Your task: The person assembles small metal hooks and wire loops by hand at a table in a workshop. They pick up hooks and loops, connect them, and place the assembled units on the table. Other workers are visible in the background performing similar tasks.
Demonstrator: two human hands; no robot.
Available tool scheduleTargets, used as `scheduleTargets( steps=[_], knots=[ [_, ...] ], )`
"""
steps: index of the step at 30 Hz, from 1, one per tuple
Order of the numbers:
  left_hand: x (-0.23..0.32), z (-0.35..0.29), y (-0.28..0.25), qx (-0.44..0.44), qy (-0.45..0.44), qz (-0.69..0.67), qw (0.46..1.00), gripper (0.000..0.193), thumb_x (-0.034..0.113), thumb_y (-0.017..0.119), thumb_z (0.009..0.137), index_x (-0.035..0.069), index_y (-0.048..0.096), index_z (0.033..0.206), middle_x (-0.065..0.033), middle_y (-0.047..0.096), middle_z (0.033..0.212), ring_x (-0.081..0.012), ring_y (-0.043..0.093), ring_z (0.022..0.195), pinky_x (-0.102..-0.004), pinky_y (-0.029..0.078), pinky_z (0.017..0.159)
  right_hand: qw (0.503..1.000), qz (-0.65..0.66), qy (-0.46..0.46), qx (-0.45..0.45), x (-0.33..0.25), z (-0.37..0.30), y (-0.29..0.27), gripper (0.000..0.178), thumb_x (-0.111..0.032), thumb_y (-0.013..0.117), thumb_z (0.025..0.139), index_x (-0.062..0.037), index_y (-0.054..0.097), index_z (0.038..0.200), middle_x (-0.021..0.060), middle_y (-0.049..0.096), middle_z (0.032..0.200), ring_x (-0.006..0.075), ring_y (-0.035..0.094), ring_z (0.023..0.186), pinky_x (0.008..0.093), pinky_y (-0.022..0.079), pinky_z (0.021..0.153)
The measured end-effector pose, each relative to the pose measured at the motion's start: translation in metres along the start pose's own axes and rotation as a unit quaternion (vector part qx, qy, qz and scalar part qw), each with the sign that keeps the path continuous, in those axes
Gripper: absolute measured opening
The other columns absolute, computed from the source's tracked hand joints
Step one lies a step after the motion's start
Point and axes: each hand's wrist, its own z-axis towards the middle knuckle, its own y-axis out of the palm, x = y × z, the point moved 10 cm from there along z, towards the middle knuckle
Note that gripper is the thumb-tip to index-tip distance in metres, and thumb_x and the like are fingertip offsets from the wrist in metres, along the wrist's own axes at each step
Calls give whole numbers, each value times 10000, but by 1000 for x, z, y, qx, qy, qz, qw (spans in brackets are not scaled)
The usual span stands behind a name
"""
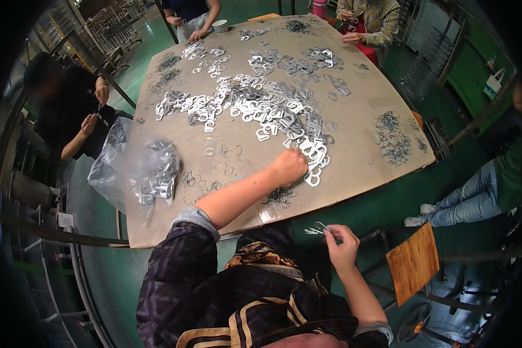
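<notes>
Reaching left hand (288, 165) touches shiny metal buckles (261, 107).

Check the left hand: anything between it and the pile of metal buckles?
Nothing visible. The left hand already rests on the near edge of the metal buckles. The right hand, off the table, holds thin wire clips.

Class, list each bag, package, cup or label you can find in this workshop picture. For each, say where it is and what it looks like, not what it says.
Clear plastic bag: on the table's left edge, crumpled, holding metal parts.
Paper cup: far end of the table, round, pale with a blue band.
White carrier bag: hanging at far right, small, with handles.
No screens or signs are visible.
</notes>
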Motion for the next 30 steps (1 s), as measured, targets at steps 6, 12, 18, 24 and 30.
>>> scheduleTargets(
  steps=[6, 12, 18, 24, 30],
  knots=[
    [-60, -63, 1, -69, -171, -137, 973, 102, 58, 581, 733, 15, 673, 723, -179, 675, 780, -320, 678, 751, -396, 552, 663, 1000, 24, 18, 6, -6, 1, 0, 85, 14, 691, 782, -3, 651, 854, 93, 653, 746, 192, 654, 625, 292, 498, 591],
    [-117, -125, 15, -89, -270, -5, 959, 104, 72, 601, 729, 60, 689, 676, -145, 683, 717, -284, 691, 680, -371, 558, 599, 999, 25, 24, -12, -2, 4, 7, 99, 15, 688, 783, -4, 644, 870, 88, 645, 736, 188, 644, 616, 290, 494, 587],
    [-98, -116, 15, -155, -215, -20, 964, 117, 91, 605, 744, 103, 712, 696, -105, 696, 727, -270, 706, 721, -356, 561, 597, 998, 43, 43, -22, -1, 7, 12, 104, 40, 673, 795, 13, 645, 891, 79, 638, 765, 149, 640, 642, 255, 501, 575],
    [-104, -121, 21, -121, -238, -15, 964, 91, 77, 617, 736, 94, 706, 739, -108, 700, 753, -271, 700, 708, -358, 554, 592, 997, 65, 41, -21, -5, 8, 12, 137, 69, 659, 803, 34, 649, 935, 75, 620, 794, 122, 637, 685, 237, 514, 589],
    [-77, -108, -42, 56, -274, -369, 886, 23, 63, 622, 819, 55, 644, 816, -91, 672, 842, -240, 661, 784, -338, 518, 716, 993, 96, 71, -11, 12, 3, 16, 270, 81, 663, 787, 11, 638, 1047, 88, 654, 842, 127, 644, 727, 249, 531, 649]
  ],
)
